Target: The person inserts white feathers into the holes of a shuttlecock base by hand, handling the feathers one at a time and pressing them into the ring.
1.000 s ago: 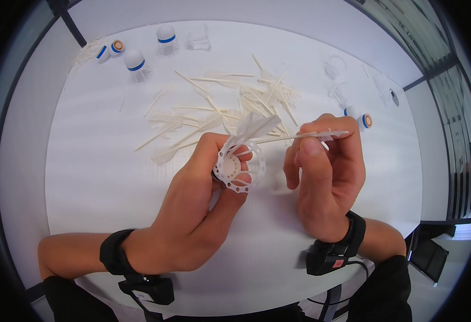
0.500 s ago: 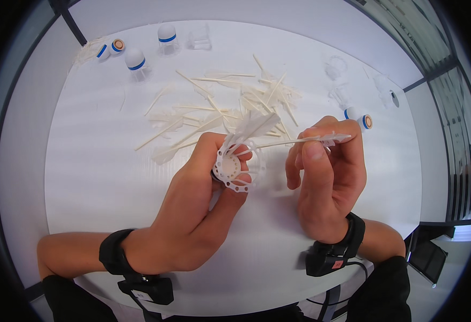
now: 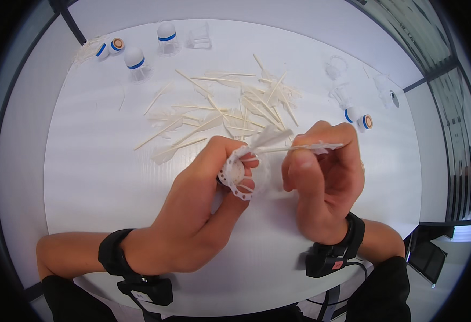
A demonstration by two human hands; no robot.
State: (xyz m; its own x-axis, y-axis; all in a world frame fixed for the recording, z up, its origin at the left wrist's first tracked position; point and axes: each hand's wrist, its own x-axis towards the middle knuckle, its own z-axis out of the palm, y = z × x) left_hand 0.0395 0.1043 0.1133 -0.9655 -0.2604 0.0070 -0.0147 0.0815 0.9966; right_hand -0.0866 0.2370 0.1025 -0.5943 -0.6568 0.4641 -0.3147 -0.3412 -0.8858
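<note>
My left hand (image 3: 198, 198) is closed round a white plastic shuttlecock skirt (image 3: 228, 161), its holed ring and cupped inside tilted up toward me. One white feather (image 3: 272, 136) stands out of the far side of the skirt. Between thumb and fingers, my right hand (image 3: 329, 172) pinches another feather (image 3: 327, 147) by its vaned part. The bare quill points left to the skirt's rim; whether its tip sits in a hole, I cannot make out. My left fingers hide the base of the skirt.
Loose feathers (image 3: 216, 115) lie in a scattered heap beyond my hands. White domed shuttlecock heads with blue bands (image 3: 134, 58) and clear plastic skirts (image 3: 199, 37) stand at the far left. More clear skirts (image 3: 340, 94) and banded heads (image 3: 366, 122) lie on the right of the white table (image 3: 96, 177).
The skirt has shifted slightly right and toward me, with its feather swinging lower to the right. My right hand and its feather have moved a little left, closer to the skirt.
</note>
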